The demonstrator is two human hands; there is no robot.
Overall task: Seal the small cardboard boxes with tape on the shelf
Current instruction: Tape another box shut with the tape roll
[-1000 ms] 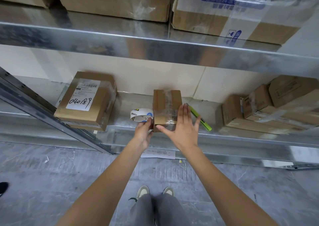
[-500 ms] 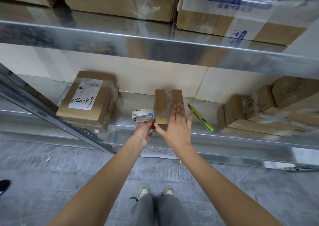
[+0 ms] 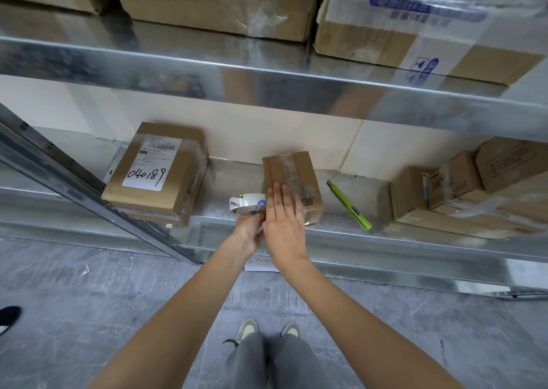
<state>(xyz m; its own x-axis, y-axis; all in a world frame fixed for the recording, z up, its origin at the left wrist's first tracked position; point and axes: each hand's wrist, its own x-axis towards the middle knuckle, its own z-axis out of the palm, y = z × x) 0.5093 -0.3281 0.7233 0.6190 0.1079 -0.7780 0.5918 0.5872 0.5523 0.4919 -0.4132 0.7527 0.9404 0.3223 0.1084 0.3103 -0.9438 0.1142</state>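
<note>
Box (image 3: 299,178) under flat right hand (image 3: 284,225); tape roll (image 3: 244,203) beside

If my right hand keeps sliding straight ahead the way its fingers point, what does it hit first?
Your right hand lies flat on the small box, fingers aimed along its taped top; past the box's far edge, probably the back wall.

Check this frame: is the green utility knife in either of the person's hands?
No. The green utility knife lies untouched on the shelf, right of the small box.
</note>
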